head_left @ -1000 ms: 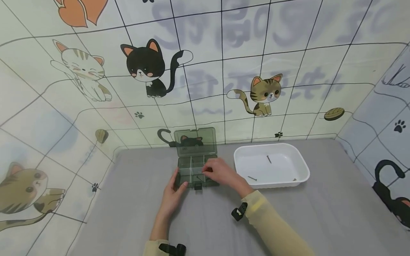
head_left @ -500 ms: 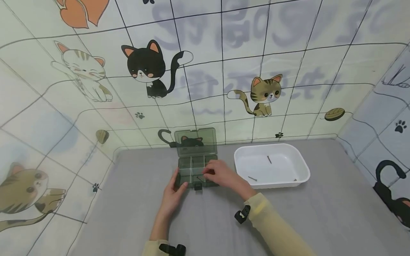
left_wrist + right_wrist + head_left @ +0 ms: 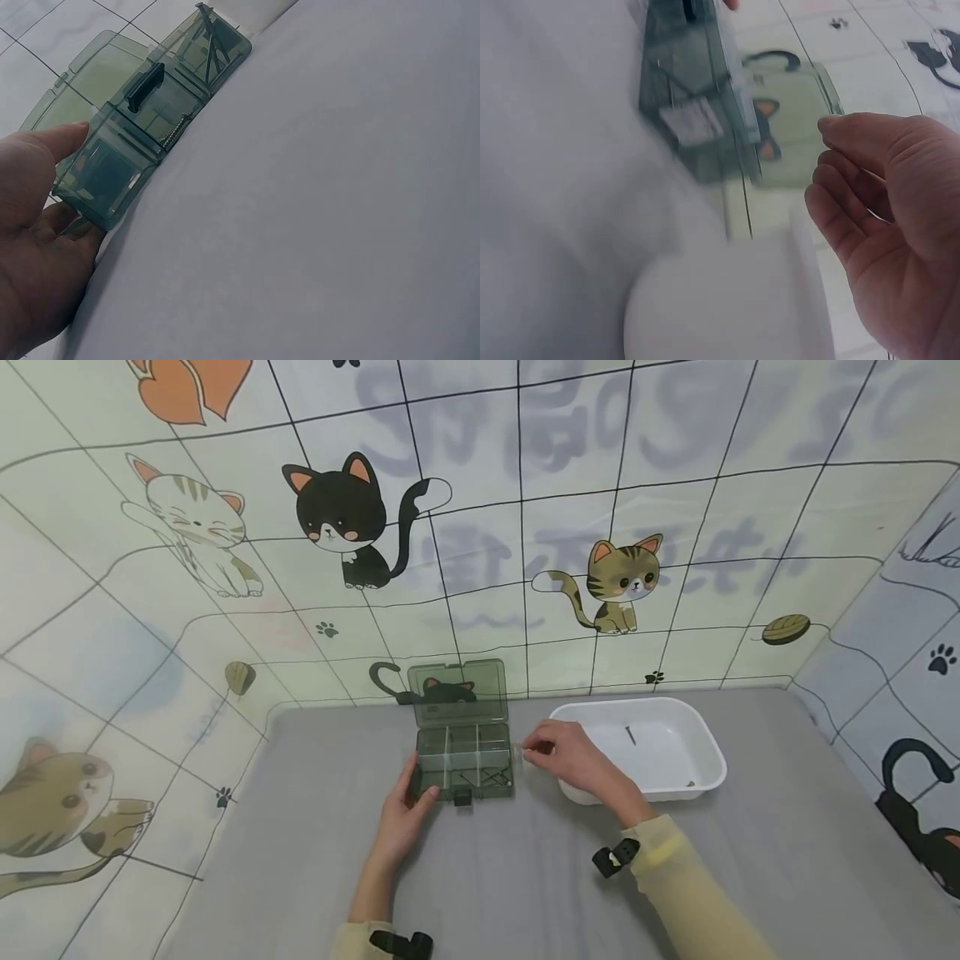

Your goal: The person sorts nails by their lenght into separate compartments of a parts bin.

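Left hand point(image 3: 403, 817): its grip holds the green box point(image 3: 491, 792), thumb at the front, fingers on the left side; light, steady pressure should keep it from sliding on the grey counter point(image 3: 480, 877).
Right hand point(image 3: 573, 760): fingers loosely curled, nothing visible in the grip, so it looks released; it hangs between the box and the white tray point(image 3: 667, 747). A fingertip pinch would suit thin pieces.
Front compartments: screws point(image 3: 214, 45) lie crossed in the right one, a single screw point(image 3: 178, 130) in the middle one; letting go low, beneath the divider tops, should prevent stray bounces.
Tray floor: smooth-looking, so a loose screw point(image 3: 631, 735) towards its far side may skid; squeeze from both flanks.
Brown bit point(image 3: 691, 783): near the tray's front right corner, too small to identify.
Lid point(image 3: 459, 697): raised behind the box; best kept clear of the wrist.
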Motion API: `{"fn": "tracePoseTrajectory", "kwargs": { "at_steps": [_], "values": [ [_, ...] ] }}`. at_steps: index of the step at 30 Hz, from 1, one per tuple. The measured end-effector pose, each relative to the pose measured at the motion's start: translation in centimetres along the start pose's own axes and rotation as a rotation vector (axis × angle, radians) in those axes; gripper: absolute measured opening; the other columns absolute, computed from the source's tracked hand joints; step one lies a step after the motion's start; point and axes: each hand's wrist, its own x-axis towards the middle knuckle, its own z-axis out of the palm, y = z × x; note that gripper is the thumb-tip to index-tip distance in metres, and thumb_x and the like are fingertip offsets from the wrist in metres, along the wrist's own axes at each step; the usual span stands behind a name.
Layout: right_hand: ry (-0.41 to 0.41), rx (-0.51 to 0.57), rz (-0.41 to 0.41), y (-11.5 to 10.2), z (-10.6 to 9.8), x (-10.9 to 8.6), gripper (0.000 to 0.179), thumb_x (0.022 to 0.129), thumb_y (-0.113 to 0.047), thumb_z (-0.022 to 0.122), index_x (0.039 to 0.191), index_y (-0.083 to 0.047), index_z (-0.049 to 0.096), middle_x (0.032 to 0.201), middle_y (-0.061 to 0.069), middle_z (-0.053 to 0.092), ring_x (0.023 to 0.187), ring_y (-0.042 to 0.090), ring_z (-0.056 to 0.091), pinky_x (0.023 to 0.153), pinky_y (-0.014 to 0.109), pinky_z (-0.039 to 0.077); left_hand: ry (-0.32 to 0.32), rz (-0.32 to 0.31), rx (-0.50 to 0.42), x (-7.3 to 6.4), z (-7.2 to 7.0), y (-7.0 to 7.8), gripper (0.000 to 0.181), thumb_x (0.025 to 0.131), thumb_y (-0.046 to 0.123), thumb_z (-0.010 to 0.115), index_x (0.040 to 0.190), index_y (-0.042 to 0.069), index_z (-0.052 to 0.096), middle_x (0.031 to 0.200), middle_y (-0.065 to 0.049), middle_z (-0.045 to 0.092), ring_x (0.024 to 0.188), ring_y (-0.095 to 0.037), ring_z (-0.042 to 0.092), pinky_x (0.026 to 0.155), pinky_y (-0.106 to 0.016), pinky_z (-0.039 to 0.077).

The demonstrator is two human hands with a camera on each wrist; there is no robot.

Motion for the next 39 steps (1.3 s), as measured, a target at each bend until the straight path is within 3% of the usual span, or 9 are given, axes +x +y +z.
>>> {"fn": "tracePoseTrajectory", "kwargs": {
  "at_steps": [7,10,16,20,22,27,32,36,39],
  "values": [
    [0.093,0.007,0.107,2.6,-2.8,-1.7,0.01,0.093,-0.004,0.075,0.103,-0.002,0.078,0.092,-0.002,0.07,0.083,0.015,0.066,0.076,0.034,0.057,0.011,0.001,-0.019,0.2,-0.3,0.0,0.074,0.102,0.02,0.067,0.164,0.017,0.028,0.169,-0.012,0.021,0.155,-0.034,0.012,0.122,-0.055,0.02],
    [0.089,0.018,0.171,3.6,-3.6,-1.9,0.013,0.094,-0.005,0.074,0.105,0.0,0.077,0.095,0.002,0.071,0.088,0.02,0.067,0.08,0.037,0.057,0.005,-0.014,-0.022,0.4,-0.4,0.1,0.073,0.103,0.021,0.066,0.164,0.021,0.027,0.169,-0.01,0.019,0.156,-0.031,0.011,0.123,-0.053,0.019],
    [-0.098,-0.049,0.265,5.2,-4.4,-2.5,0.013,0.091,-0.004,0.074,0.103,0.002,0.075,0.091,0.003,0.071,0.086,0.019,0.064,0.081,0.041,0.055,-0.007,-0.028,-0.027,0.3,-0.3,0.1,0.075,0.102,0.022,0.068,0.165,0.021,0.027,0.169,-0.01,0.019,0.156,-0.031,0.012,0.123,-0.052,0.02],
    [-0.223,-0.091,0.287,6.0,-4.5,-3.0,0.01,0.085,-0.004,0.08,0.094,-0.003,0.076,0.082,-0.002,0.071,0.08,0.014,0.063,0.11,0.061,0.037,-0.004,-0.028,-0.04,0.2,-0.3,0.1,0.074,0.102,0.02,0.068,0.164,0.021,0.027,0.169,-0.009,0.02,0.156,-0.031,0.011,0.123,-0.053,0.019],
    [-0.255,-0.105,0.29,6.2,-4.6,-3.2,0.011,0.081,-0.005,0.083,0.09,-0.005,0.076,0.079,-0.004,0.071,0.078,0.013,0.062,0.113,0.065,0.029,-0.001,-0.029,-0.05,0.2,-0.3,0.1,0.074,0.102,0.019,0.068,0.164,0.021,0.027,0.169,-0.007,0.02,0.156,-0.029,0.011,0.123,-0.051,0.019],
    [-0.31,-0.12,0.303,6.6,-4.7,-3.5,0.014,0.078,-0.008,0.086,0.088,-0.007,0.076,0.079,-0.005,0.069,0.076,0.011,0.061,0.106,0.057,0.039,-0.004,-0.022,-0.05,0.0,-0.3,0.1,0.074,0.102,0.021,0.068,0.164,0.02,0.028,0.169,-0.009,0.019,0.156,-0.029,0.011,0.123,-0.051,0.019],
    [-0.336,-0.094,0.3,7.2,-4.6,-3.6,0.015,0.077,-0.007,0.087,0.087,-0.009,0.076,0.077,-0.006,0.068,0.074,0.01,0.06,0.115,0.067,0.024,-0.002,-0.012,-0.064,-0.1,0.0,0.1,0.074,0.102,0.019,0.068,0.164,0.016,0.028,0.169,-0.013,0.02,0.156,-0.032,0.011,0.123,-0.052,0.018],
    [-0.342,-0.1,0.3,7.4,-4.4,-3.6,0.015,0.077,-0.007,0.087,0.087,-0.01,0.076,0.077,-0.007,0.067,0.074,0.01,0.059,0.099,0.052,0.044,-0.001,-0.004,-0.073,-0.1,0.0,0.1,0.073,0.102,0.019,0.068,0.163,0.014,0.029,0.168,-0.014,0.02,0.155,-0.033,0.011,0.123,-0.053,0.017],
    [-0.342,-0.108,0.303,7.4,-4.4,-3.6,0.013,0.078,-0.006,0.085,0.087,-0.01,0.076,0.077,-0.007,0.068,0.074,0.01,0.058,0.086,0.045,0.05,-0.002,-0.004,-0.069,-0.1,0.0,0.2,0.073,0.101,0.019,0.068,0.163,0.014,0.029,0.168,-0.014,0.021,0.155,-0.033,0.012,0.123,-0.053,0.018]
  ]
}}
